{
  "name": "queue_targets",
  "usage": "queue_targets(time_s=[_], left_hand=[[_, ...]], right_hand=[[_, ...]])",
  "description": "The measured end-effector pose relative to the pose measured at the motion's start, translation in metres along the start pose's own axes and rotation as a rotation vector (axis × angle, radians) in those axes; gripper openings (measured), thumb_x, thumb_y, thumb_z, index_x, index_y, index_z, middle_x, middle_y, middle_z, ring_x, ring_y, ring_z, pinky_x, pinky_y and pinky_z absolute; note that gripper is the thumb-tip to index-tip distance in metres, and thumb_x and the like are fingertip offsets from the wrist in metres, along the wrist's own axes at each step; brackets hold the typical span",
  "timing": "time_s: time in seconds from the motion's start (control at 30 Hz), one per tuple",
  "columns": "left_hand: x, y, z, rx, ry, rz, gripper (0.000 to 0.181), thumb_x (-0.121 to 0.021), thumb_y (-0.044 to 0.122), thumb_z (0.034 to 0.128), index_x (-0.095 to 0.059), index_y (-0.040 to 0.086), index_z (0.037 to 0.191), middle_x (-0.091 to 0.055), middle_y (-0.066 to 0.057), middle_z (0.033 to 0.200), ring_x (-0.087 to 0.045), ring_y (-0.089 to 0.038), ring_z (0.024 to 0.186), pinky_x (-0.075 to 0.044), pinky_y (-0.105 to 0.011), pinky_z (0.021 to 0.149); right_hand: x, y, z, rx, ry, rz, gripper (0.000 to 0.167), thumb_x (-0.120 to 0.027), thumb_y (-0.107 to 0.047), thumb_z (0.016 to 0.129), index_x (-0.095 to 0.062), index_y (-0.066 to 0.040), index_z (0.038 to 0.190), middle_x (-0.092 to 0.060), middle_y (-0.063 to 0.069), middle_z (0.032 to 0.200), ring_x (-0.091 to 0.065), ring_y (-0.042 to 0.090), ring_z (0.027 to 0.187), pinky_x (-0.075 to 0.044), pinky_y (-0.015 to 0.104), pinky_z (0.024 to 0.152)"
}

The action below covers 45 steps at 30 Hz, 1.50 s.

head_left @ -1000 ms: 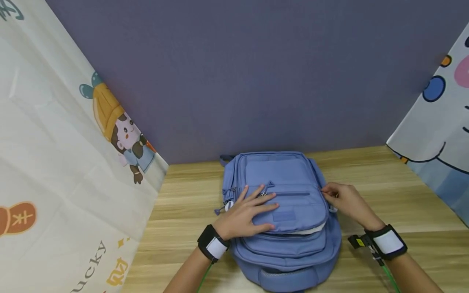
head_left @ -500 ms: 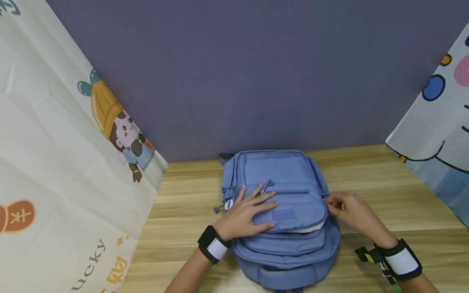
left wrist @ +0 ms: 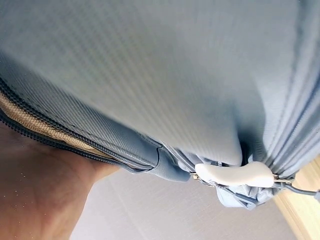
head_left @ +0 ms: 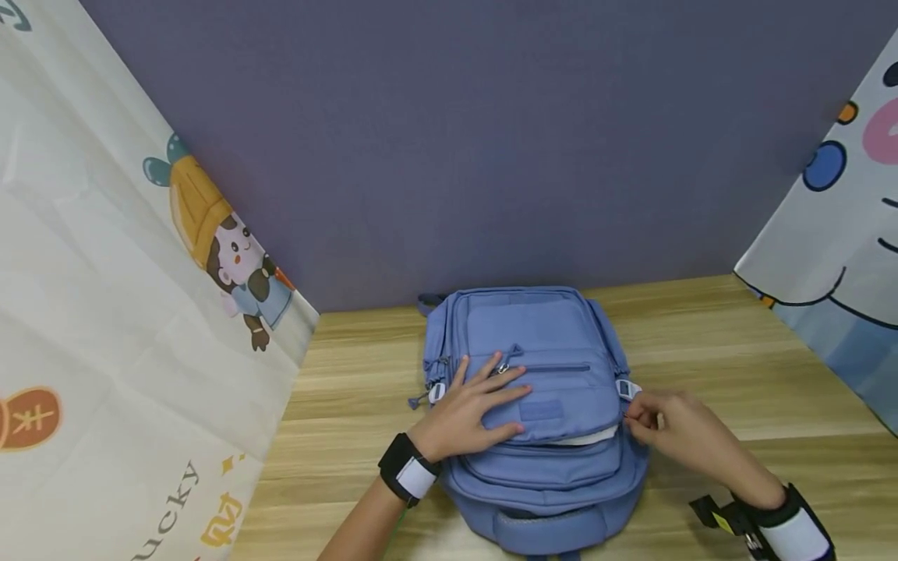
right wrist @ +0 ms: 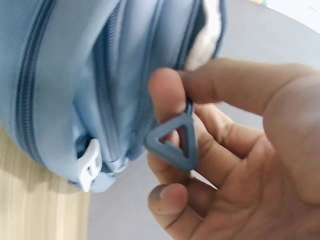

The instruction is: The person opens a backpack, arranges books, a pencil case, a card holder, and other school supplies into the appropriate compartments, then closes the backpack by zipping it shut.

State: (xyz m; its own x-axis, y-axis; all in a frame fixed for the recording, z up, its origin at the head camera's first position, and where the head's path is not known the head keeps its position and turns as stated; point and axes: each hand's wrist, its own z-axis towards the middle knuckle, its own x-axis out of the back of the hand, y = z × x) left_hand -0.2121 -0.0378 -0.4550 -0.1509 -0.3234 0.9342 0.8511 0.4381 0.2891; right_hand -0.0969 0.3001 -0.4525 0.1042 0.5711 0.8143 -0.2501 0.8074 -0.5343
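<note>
A blue backpack (head_left: 533, 327) lies front side up, its carry handle toward the person. My left hand (head_left: 470, 409) rests on the front pocket with fingers spread; in the left wrist view part of that hand (left wrist: 45, 195) shows beside a parted zipper (left wrist: 65, 132). At the pocket's right edge, my right hand (head_left: 680, 428) pinches a zipper pull between thumb and forefinger. The pull's triangular end (right wrist: 191, 145) hangs below the fingertips in the right wrist view. White material (head_left: 589, 438) shows through the pocket's open near edge.
A white tag (head_left: 627, 388) sits at the bag's right side, and another (head_left: 438, 392) at its left. The wood-grain table (head_left: 365, 366) meets a purple-grey wall (head_left: 456, 156). Printed cloths hang at left (head_left: 105, 273) and right (head_left: 779, 241).
My right hand has slid along the pocket's right edge toward the near side, pinching the zipper pull. The white tag there has come into view. My left hand stays in place.
</note>
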Motion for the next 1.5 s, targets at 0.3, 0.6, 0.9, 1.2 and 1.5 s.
queue_targets(time_s=[0.3,0.6,0.9,1.2,1.5], left_hand=[[0.002,0.0,0.0,0.016,-0.009,-0.026,0.06,-0.063,0.054,0.1038,-0.053,0.031,0.158,-0.037,0.008,0.172,-0.018,-0.029,0.166,-0.006,-0.075,0.128],[-0.001,0.0,0.0,0.019,0.006,-0.022,0.06,-0.064,0.055,0.1036,-0.053,0.031,0.158,-0.037,0.008,0.172,-0.018,-0.028,0.166,-0.005,-0.074,0.128],[-0.002,0.0,0.0,0.01,0.018,-0.012,0.06,-0.065,0.054,0.103,-0.054,0.031,0.157,-0.038,0.008,0.172,-0.019,-0.03,0.166,-0.008,-0.075,0.127],[-0.002,0.002,0.001,0.009,0.013,0.024,0.061,-0.064,0.056,0.1032,-0.053,0.031,0.158,-0.037,0.007,0.172,-0.02,-0.03,0.165,-0.01,-0.076,0.126],[0.014,0.045,0.001,-0.127,0.098,0.191,0.04,-0.069,0.048,0.1019,-0.074,0.022,0.131,-0.067,0.001,0.134,-0.059,-0.02,0.133,-0.051,-0.044,0.11]], right_hand=[[0.001,-0.02,-0.007,0.055,-0.116,0.023,0.023,-0.085,-0.012,0.088,-0.069,-0.027,0.082,-0.059,-0.022,0.074,-0.048,-0.008,0.066,-0.041,0.02,0.054],[-0.007,-0.033,-0.007,0.181,-0.107,0.005,0.024,-0.088,-0.017,0.086,-0.069,-0.031,0.082,-0.06,-0.027,0.076,-0.051,-0.011,0.07,-0.043,0.021,0.056],[-0.014,-0.048,-0.004,0.162,-0.137,0.025,0.019,-0.088,-0.019,0.087,-0.072,-0.028,0.084,-0.062,-0.025,0.077,-0.052,-0.012,0.07,-0.046,0.021,0.056],[-0.022,-0.059,0.0,0.215,-0.127,0.025,0.018,-0.089,-0.021,0.087,-0.072,-0.028,0.084,-0.064,-0.022,0.079,-0.055,-0.011,0.07,-0.049,0.021,0.058],[-0.013,-0.069,-0.001,0.207,-0.051,0.076,0.023,-0.083,-0.022,0.094,-0.066,-0.032,0.08,-0.045,-0.025,0.062,-0.036,-0.01,0.051,-0.034,0.018,0.045]])
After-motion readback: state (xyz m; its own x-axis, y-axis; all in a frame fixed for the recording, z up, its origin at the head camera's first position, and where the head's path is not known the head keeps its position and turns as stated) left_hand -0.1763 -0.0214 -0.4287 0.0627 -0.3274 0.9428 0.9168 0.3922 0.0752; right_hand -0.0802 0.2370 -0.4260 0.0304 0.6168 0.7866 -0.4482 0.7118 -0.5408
